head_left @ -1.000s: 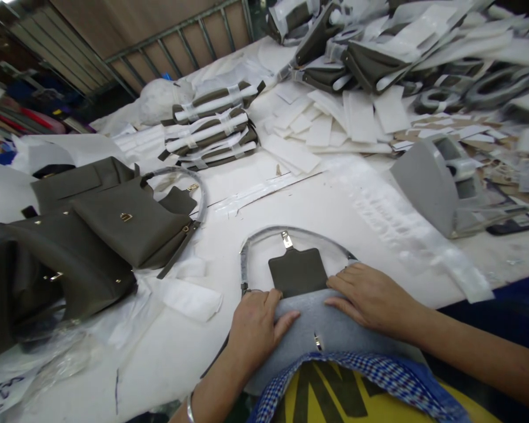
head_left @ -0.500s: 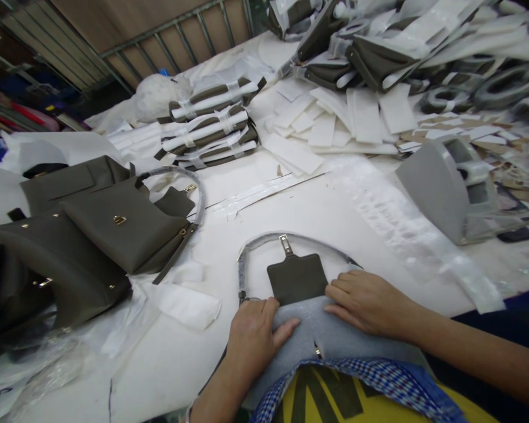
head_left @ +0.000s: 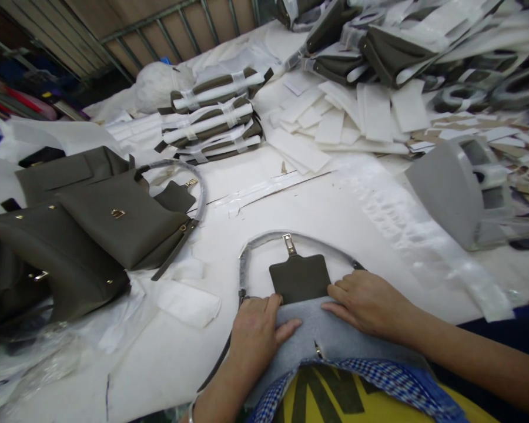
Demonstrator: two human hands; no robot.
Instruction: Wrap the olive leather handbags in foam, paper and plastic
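Note:
A grey bag (head_left: 308,323) lies at the table's near edge, against a blue checked cloth and a yellow garment. My left hand (head_left: 255,332) grips its upper edge at the left, thumb on the grey face. At the right of the same edge, my right hand (head_left: 368,302) has its fingers closed on the bag. Between them a dark olive flap (head_left: 300,277) with a metal clasp (head_left: 288,242) lies flat beyond the edge. A plastic-wrapped handle (head_left: 264,238) arches around the flap. A small metal fitting (head_left: 318,351) shows on the grey face.
Olive bags (head_left: 123,217) lie at the left beside crumpled plastic. Wrapped bundles (head_left: 216,117), white pads (head_left: 335,114) and more bags (head_left: 392,53) are at the back. A grey tape dispenser (head_left: 449,188) stands at the right, near a clear plastic strip (head_left: 401,223).
The view has shifted slightly, so the things at the back right sit further right. Both hands keep nearly the same hold on the grey bag.

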